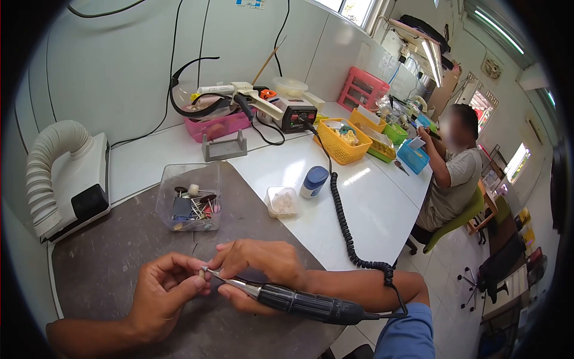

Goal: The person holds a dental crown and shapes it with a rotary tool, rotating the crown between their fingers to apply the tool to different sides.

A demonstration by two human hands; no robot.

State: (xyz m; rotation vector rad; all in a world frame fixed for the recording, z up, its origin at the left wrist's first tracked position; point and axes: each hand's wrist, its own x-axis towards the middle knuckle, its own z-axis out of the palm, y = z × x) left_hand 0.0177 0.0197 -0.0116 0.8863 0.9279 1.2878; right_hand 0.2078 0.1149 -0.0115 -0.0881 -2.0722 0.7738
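Note:
My right hand (266, 263) is closed around a black rotary handpiece (308, 302) with a metal nose, its slim tip pointing left. Between the thumb and fingers of my left hand (164, 293) a tiny pale piece (202, 274) is pinched; too little of it shows to name its kind. The handpiece tip meets this piece, and both hands' fingertips come close together there, over the dark grey mat (113, 269). A black coiled cord (345, 230) runs from a control box (298, 115) and passes over my right forearm to the handpiece.
Beyond my hands stands a clear box (190, 170) of rotary bits. A small tub (282, 202) and a blue-capped jar (314, 181) are nearby. A white hose unit (81, 179) stands left; a pink basket (221, 127) and yellow basket (344, 143) stand behind. Another person (454, 161) sits right.

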